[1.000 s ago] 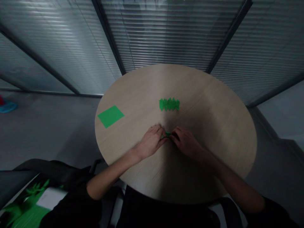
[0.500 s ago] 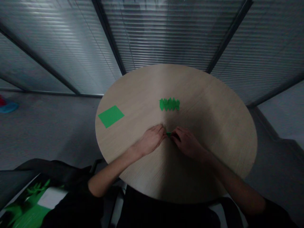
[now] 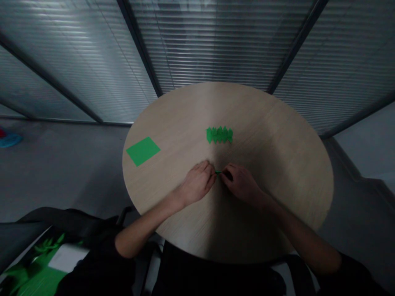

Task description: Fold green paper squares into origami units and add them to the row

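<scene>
Left hand [image 3: 198, 181]: fingers pinched together on one end of a small green piece [image 3: 218, 172], that end mostly covered.
Right hand [image 3: 240, 181]: thumb and fingertips closed on the other end, with a dark hollow left in the curl of the hand.
Green piece: held between both hands, low over or on the table [image 3: 274, 127] (which one can't be told from this angle). Only a thin sliver is shown.
Weight: next to nothing, going by the papery look.
Stiffness: probably floppy as a single layer, firmer where layers are stacked; easily creased in the wrong spot, though.
Grip: best taken at the two ends, with pads rather than nails; the middle would likely be crushed by a hard squeeze.
Slip: not much to be expected, but a tiny edge could be lost from under a fingertip.
Green sheet [image 3: 143, 151]: laid flat near the table's left edge, well apart from the hands; probably best lifted by a corner.
Zigzag row [image 3: 219, 135]: set just beyond the hands, touched by neither.
</scene>
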Action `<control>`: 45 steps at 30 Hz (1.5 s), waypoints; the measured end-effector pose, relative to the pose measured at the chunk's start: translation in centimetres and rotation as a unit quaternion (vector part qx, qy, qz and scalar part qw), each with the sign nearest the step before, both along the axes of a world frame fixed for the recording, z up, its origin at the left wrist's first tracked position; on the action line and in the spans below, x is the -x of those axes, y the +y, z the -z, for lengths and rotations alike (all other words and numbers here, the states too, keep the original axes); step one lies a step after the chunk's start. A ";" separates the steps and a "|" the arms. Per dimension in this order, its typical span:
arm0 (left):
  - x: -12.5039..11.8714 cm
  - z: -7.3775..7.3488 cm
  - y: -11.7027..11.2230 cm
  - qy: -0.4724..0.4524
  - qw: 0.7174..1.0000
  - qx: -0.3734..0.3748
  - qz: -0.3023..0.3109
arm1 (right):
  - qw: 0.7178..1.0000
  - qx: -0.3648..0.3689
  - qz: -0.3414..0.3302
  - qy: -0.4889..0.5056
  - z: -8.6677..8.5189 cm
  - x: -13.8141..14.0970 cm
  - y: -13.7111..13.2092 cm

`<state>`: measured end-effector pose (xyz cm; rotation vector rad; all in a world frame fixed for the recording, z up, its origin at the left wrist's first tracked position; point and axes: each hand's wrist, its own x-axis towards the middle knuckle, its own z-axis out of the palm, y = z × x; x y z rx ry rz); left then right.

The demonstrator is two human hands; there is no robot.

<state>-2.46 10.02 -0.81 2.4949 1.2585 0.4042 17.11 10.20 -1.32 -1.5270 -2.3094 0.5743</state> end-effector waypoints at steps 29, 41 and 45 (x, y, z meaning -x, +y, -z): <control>-0.2 0.4 0.3 -0.022 0.999 0.022 -0.027 | 1.000 0.001 0.016 -0.027 -0.2 0.3 0.0; -0.2 0.2 0.4 -0.039 0.997 0.045 -0.042 | 1.000 -0.008 0.019 -0.010 0.1 0.3 -0.1; 0.0 0.3 0.5 -0.049 0.997 0.055 -0.035 | 0.999 0.026 0.003 0.027 -0.2 -0.3 0.2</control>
